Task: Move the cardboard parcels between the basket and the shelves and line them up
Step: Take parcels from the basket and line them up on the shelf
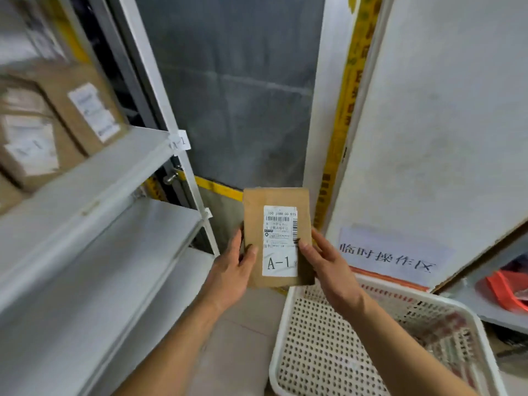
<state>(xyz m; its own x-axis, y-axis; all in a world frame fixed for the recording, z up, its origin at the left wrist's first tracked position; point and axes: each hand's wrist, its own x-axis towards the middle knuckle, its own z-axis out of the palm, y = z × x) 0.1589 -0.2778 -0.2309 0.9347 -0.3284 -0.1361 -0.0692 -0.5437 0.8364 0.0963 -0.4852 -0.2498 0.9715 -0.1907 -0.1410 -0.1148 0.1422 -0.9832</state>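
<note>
White metal shelves (94, 195) fill the left side; blurred cardboard parcels (85, 110) stand on the upper level, tag "A-1" on its post. White perforated basket (328, 347) bottom right on the floor. Flat brown parcel (275, 238) with an "A-1" label held upright in the air between shelves and basket. Left hand (233, 270) grips its left edge, right hand (328, 264) pinches its right edge, thumbs on front.

Matt cardboard parcel (277, 238), perforated plastic basket (343, 352), metal shelves (85, 181).
</note>
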